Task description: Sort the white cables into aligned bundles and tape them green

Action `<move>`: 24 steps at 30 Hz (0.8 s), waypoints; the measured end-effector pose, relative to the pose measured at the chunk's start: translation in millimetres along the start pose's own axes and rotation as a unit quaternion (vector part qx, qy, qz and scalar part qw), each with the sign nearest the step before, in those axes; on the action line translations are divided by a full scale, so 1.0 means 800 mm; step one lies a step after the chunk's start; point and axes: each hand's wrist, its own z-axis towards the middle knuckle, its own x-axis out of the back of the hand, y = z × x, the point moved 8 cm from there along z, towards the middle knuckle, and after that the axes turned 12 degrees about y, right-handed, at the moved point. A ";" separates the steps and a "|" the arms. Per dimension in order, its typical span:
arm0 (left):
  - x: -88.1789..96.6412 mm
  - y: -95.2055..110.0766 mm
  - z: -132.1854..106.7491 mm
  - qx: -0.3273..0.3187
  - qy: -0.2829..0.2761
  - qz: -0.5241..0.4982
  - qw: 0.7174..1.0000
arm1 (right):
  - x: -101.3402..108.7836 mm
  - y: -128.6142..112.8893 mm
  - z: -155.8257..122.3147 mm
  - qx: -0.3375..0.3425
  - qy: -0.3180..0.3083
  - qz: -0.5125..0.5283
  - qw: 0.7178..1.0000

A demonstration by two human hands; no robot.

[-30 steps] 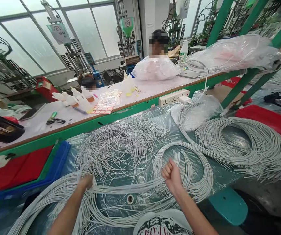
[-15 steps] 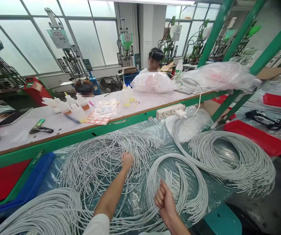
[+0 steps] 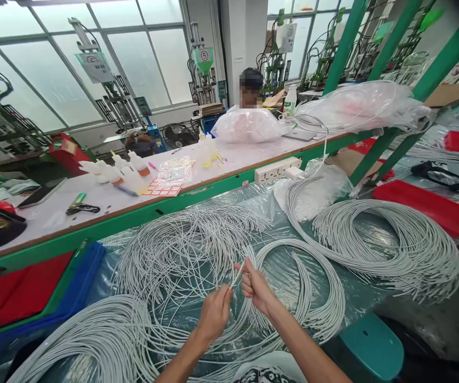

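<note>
My left hand is closed in a pinch on a thin light-grey cable, whose end points up toward my other hand. Close beside it on the right, my right hand is wrapped round a small bunch of grey cables, with their ends sticking up above the fist. How many it grips is hidden by the fingers. Just beyond both hands lies a loose, tangled heap of grey cables. A neater coil of cables rests to the right of my right hand.
More coiled cables lie at the right and lower left. Red and blue trays stand left. A raised shelf holds bottles, a plastic bag and a power strip. A person sits beyond; a teal stool stands right.
My left hand has come back from the tangled heap toward me, now with a cable in its pinch. My right hand has moved up and left with its bunch, so the hands are close together.
</note>
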 end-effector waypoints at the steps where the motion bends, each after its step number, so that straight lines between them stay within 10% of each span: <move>1: 0.008 0.001 -0.009 0.014 0.013 -0.021 1.000 | -0.006 0.003 -0.003 -0.013 -0.018 -0.013 1.000; 8: 0.011 0.013 -0.048 0.078 0.066 -0.074 0.992 | -0.029 0.012 -0.026 -0.023 -0.093 0.002 0.995; 24: 0.001 -0.053 -0.113 0.014 -0.171 0.060 0.983 | -0.032 -0.047 -0.054 0.119 -0.120 -0.042 0.985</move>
